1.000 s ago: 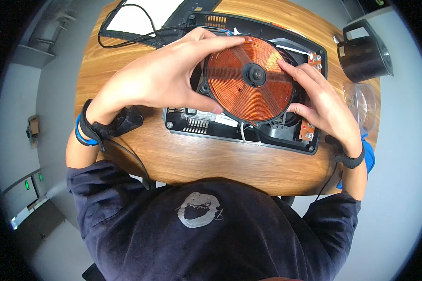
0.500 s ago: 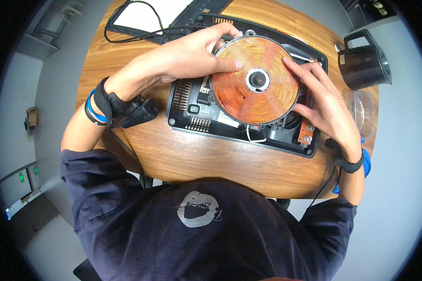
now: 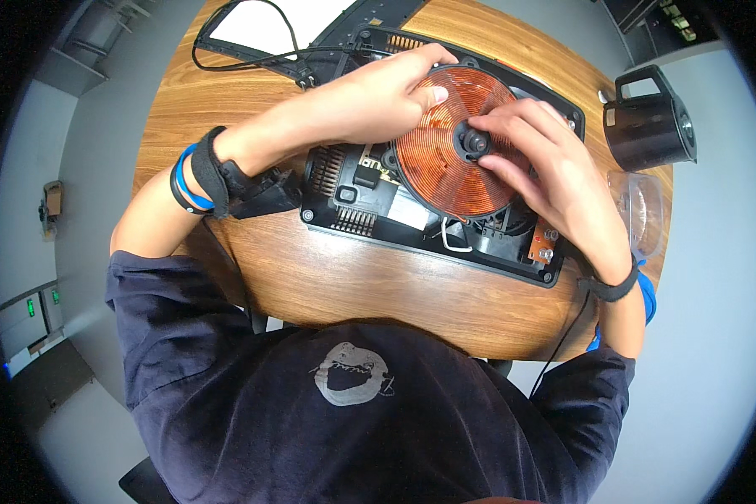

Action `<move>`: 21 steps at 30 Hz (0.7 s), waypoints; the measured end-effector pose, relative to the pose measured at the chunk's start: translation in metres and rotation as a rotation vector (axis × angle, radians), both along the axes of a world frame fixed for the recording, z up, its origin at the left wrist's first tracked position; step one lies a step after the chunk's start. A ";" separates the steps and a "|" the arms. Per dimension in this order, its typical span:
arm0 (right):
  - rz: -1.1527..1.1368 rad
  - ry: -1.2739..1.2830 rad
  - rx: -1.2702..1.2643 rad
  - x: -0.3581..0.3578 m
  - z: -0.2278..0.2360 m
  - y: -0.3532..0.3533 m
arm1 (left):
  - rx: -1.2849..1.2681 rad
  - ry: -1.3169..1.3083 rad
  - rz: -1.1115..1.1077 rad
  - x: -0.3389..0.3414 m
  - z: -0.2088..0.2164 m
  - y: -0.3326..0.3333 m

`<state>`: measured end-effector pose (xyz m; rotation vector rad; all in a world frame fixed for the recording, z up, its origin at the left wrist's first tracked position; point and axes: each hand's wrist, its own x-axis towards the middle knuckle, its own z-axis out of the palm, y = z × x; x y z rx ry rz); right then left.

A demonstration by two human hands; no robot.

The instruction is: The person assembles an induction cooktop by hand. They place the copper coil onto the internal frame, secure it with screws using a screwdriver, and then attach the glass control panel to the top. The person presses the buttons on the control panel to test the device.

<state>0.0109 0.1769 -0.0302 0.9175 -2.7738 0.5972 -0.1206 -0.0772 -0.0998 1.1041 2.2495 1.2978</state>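
A flat round copper coil (image 3: 441, 176) sits tilted over the opened black housing (image 3: 496, 262) of what looks like an induction cooker. My left hand (image 3: 382, 105) grips the coil's upper left rim, thumb on the windings and fingers curled behind the edge. The thumb and forefinger of my right hand (image 3: 567, 172) close around a dark round piece (image 3: 477, 143) at the coil's centre. White wires (image 3: 455, 239) run from the coil's lower edge into the housing. An orange circuit board (image 3: 543, 244) shows under my right wrist.
A black jug-like vessel with a handle (image 3: 649, 126) stands at the right table edge, near a clear plastic container (image 3: 643, 210). Behind the housing lies a dark-framed panel (image 3: 269, 21) with a black cable (image 3: 248, 65). Both wrists wear straps, and a cord trails from the right.
My right hand has moved from the coil's right rim to its centre piece. The coil has shifted slightly right and tilted, and my left hand has moved right with it.
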 end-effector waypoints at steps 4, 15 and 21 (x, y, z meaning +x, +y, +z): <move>0.031 -0.036 -0.066 -0.013 -0.006 -0.004 | -0.013 0.188 0.104 0.014 0.004 0.008; 0.047 -0.079 0.049 -0.012 0.006 -0.009 | 0.082 0.144 0.149 0.019 0.008 0.015; 0.042 -0.064 0.100 -0.008 0.010 -0.015 | 0.090 0.261 0.154 0.016 0.001 0.013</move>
